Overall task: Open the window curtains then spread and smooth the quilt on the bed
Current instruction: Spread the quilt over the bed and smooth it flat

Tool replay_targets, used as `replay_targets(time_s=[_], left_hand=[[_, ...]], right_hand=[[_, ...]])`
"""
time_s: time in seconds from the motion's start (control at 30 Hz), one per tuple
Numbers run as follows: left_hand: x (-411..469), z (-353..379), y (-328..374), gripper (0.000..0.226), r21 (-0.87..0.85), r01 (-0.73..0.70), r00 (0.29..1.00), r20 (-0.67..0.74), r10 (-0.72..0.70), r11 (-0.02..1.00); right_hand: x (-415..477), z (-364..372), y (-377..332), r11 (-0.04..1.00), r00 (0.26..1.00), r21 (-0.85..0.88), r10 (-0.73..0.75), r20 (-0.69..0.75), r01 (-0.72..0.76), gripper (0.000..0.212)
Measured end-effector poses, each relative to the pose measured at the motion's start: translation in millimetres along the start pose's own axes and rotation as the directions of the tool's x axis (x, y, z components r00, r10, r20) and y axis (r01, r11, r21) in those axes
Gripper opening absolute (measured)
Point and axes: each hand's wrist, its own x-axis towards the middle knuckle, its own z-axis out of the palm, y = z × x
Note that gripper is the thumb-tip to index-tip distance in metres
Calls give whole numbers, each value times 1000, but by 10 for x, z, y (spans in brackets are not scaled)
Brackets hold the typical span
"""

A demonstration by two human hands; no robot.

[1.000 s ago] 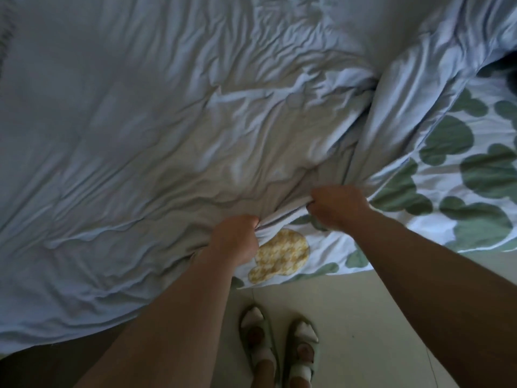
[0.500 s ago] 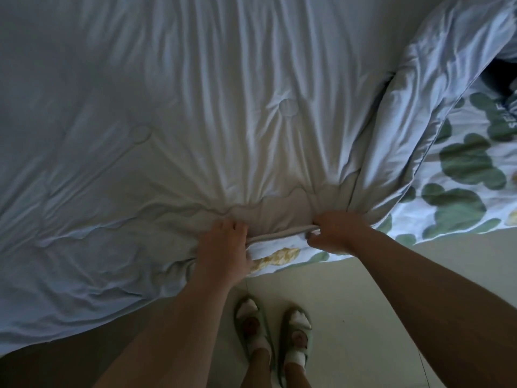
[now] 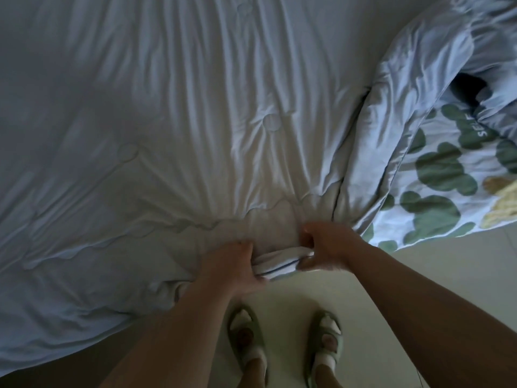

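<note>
Tightly — left grip (image 3: 232, 265), right grip (image 3: 324, 249) (quilt (image 3: 195, 130))

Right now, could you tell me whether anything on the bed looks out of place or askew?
Yes: the quilt is bunched into a thick fold at the right, leaving the green-patterned fabric uncovered. Its near edge is gathered between the left hand and right hand.

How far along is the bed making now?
Done: the quilt lies mostly spread. In hand: the left hand and right hand grip its near edge. Left: the bunched fold at the right, beside the patterned sheet, and many wrinkles. Curtains are out of view.
</note>
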Motion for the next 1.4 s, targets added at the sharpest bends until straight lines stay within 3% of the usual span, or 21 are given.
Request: replay_targets(time_s=[0.13, 0.23, 0.3, 0.4, 0.5, 0.6, 0.7, 0.83, 0.9, 0.97, 1.07, 1.23, 1.33, 1.4], left_hand=[[97, -32, 637, 58, -59, -162, 956, -258, 142, 985], [266, -53, 1108, 53, -95, -206, 925, -344, 162, 974], [426, -87, 1422, 53, -130, -222, 910, -383, 158, 966], [723, -122, 1888, 59, -90, -170, 893, -436, 115, 981], [996, -192, 2201, 72, 23, -26, 889, -456, 34, 999], [1162, -309, 2380, 57, 77, 78, 857, -515, -27, 994], [1248, -379, 2497, 32, 23, 44, 903, -430, -30, 999], [1232, -327, 2601, 31, -86, 50, 943, -324, -75, 995], [1135, -247, 2640, 31, -85, 46, 968, -244, -65, 995], [1031, -159, 2650, 29, -52, 47, 981, -184, -56, 998], [908, -69, 2700, 28, 0, 81, 990, -116, -81, 997], [867, 12, 2836, 27, 50, 86, 994, -68, -83, 995], [889, 92, 2905, 39, 63, 81, 996, -34, -79, 995], [907, 116, 2984, 50, 28, 103, 994, -33, -102, 994]], right_hand=[[20, -174, 360, 994, 972, 112, 23, -233, 3, 63], [101, -349, 751, 987, 911, 131, 134, -390, -89, 42], [148, -473, 1034, 988, 888, 49, 153, -433, -147, 44], [187, -612, 1485, 986, 890, -1, 153, -430, -169, 51], [224, -700, 1813, 988, 907, -78, 93, -410, -136, 66], [299, -803, 2052, 977, 901, -199, -12, -433, -83, 73], [429, -882, 2201, 944, 877, -330, -143, -459, -19, 72], [533, -1000, 2272, 868, 819, -496, -294, -492, 14, 46], [415, -1076, 2227, 832, 877, -554, -276, -392, 14, 35], [258, -1045, 2234, 872, 960, -490, -133, -247, -5, 29], [-48, -795, 2404, 923, 997, -385, -26, -77, -6, 31], [-213, -620, 2632, 948, 997, -318, -23, -71, -1, 32], [-221, -617, 2693, 961, 997, -272, -68, -41, 54, 32], [-251, -626, 2760, 985, 996, -153, -83, -12, 80, 25]])
